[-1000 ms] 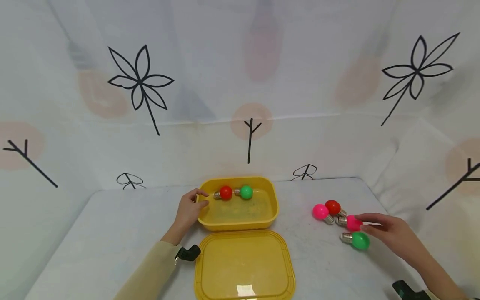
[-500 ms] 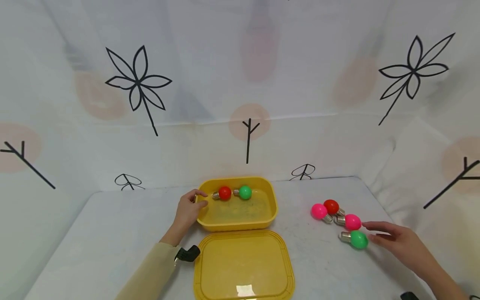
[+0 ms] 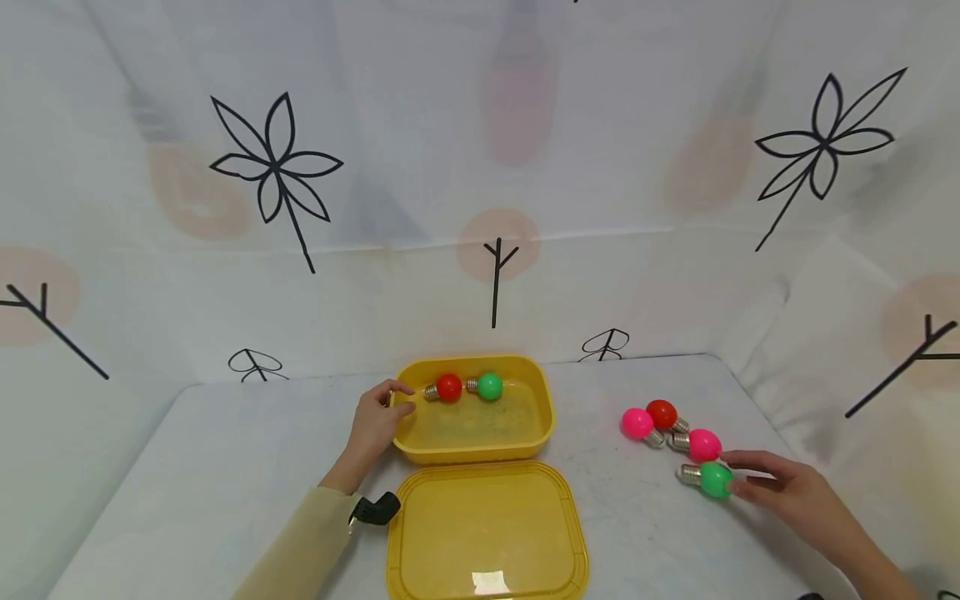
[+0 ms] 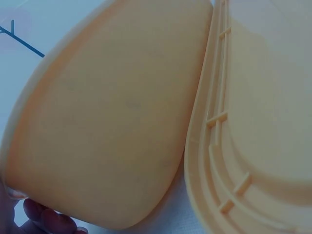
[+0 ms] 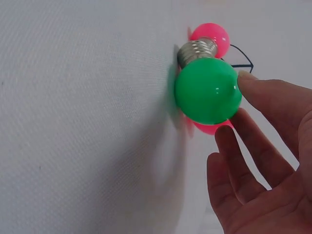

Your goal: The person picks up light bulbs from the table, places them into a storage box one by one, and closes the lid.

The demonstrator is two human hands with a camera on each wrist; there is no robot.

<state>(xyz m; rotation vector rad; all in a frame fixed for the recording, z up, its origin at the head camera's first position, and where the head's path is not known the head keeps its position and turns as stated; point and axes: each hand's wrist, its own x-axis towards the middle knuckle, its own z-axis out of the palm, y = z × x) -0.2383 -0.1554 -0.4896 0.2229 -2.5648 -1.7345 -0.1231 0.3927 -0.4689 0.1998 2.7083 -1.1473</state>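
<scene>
My left hand [image 3: 377,417] holds the left end of a yellow plastic box [image 3: 472,455], fingers at its rim. Inside the box lie a red light bulb [image 3: 449,387] and a green light bulb [image 3: 490,386]. At the right, my right hand [image 3: 791,496] has its fingers spread around the round end of another green bulb [image 3: 716,480], thumb tip right at its surface. That bulb lies on the table, its metal screw base pointing left. Close beyond it are a pink bulb [image 3: 705,445], a second pink bulb [image 3: 637,423] and a red bulb [image 3: 662,413].
A flat yellow lid [image 3: 487,525] lies in front of the box, right along its near side. Both are on a white-covered table [image 3: 615,533]. A white cloth with leaf drawings [image 3: 495,167] hangs behind and at the sides.
My right hand first drew back from the pink bulb, then came down and left to the near green bulb. The left hand stays at the box.
</scene>
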